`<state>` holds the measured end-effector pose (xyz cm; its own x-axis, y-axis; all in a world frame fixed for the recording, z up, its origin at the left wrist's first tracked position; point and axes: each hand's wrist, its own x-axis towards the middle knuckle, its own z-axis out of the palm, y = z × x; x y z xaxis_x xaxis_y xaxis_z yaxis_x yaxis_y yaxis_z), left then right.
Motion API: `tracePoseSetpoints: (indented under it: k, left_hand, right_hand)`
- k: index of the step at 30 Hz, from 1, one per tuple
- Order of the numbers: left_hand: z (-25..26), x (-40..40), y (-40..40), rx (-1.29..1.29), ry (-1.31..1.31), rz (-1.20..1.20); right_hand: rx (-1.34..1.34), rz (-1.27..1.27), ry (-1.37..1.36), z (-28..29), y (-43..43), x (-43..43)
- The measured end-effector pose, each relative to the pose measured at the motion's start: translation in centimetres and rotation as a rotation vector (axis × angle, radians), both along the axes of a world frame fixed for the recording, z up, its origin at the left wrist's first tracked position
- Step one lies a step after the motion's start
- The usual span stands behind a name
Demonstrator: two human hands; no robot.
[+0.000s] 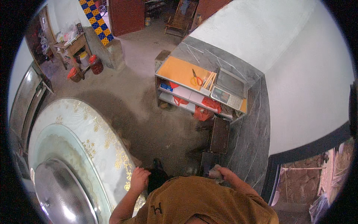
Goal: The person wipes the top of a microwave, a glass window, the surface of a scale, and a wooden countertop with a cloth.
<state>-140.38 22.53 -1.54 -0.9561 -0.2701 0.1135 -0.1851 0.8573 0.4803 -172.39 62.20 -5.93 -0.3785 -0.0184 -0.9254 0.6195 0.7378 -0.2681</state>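
Note:
My left hand (140, 177) is beside the edge of a round table (96, 156) covered with a white and gold floral cloth. Its fingers are curled and I cannot tell whether they touch the edge. On the table's pale green raised disc (67, 131) rests a large domed metal cover (63, 190). Low on the right, my right hand (225, 173) grips a small pale, crumpled, cloth-like thing (214, 171), blurred at this distance. It is near dark box-like furniture (219, 135) along the grey-tiled wall.
Ahead stands a low shelf (176, 67) bearing scissors (196, 79), a digital scale (228, 95) and a holder with sticks (208, 82). Red bags (202, 112) hang below. Farther left are a wooden table (70, 44) and red-lidded jars (95, 64). A window (302, 179) opens right.

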Motion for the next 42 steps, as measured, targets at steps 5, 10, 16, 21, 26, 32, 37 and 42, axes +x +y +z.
tracePoseSetpoints:
  k: [5,10,16,21,26,32,37,42]
  left_hand:
    - [-2.5,0.9,0.6,0.574,-0.046,0.153]
    - [-8.3,-0.3,-2.7,0.401,-0.622,0.004]
    - [1.8,-15.3,-9.5,0.4,-0.368,0.099]
    - [-2.2,-29.8,-13.7,0.266,-0.281,-0.096]
    - [-2.4,-47.8,-10.6,0.198,-0.165,-0.313]
    - [-6.3,-66.2,-6.8,0.286,-0.169,-0.166]
    - [-10.7,-74.7,-7.4,0.291,-0.382,0.035]
    - [-9.2,-77.6,-7.8,0.281,-0.531,-0.023]
  right_hand:
    - [-0.458,-0.279,0.09,1.6,-10.2,-9.0]
    - [-0.48,-0.127,0.437,1.3,-19.3,-17.5]
    - [-0.366,-0.332,0.413,3.1,-20.1,-23.5]
    - [-0.299,-0.635,0.521,4.9,-14.8,-29.3]
    - [-0.278,-0.749,0.727,9.5,-10.8,-36.2]
    - [-0.412,-0.724,0.999,13.8,-9.4,-46.4]
    - [-0.222,-0.263,1.132,9.3,-11.0,-55.0]
    - [0.162,0.121,0.885,3.5,-14.2,-56.9]
